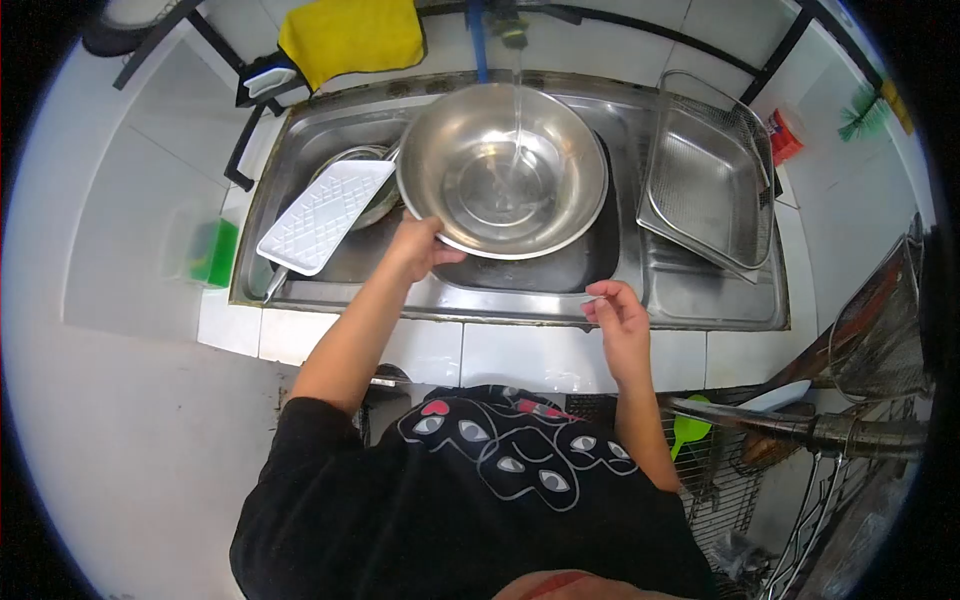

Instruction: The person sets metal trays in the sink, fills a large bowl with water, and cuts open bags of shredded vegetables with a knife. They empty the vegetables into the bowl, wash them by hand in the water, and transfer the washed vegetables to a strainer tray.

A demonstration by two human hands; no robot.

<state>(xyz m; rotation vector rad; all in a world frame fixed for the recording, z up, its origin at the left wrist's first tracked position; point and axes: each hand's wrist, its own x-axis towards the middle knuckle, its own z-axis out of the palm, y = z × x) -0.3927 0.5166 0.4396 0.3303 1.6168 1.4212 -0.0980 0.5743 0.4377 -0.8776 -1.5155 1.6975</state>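
Note:
My left hand (422, 245) grips the near-left rim of a large stainless steel bowl (455, 165), which is tilted over the right basin of the sink (625, 240). A thin stream of water (518, 105) runs from the tap into the bowl, where a little water shows at the bottom. Near the sink's front edge, apart from the bowl, my right hand (620, 318) has its thumb and fingers pinched together. A tiny pale thing seems to show at the fingertips, too small to name.
A white foam tray (328, 215) lies over a metal pan (375, 210) in the left basin. Wire baskets and a steel pan (705, 185) stand on the right drainboard. A yellow cloth (350, 40) hangs behind; a green sponge (213, 253) is at the left.

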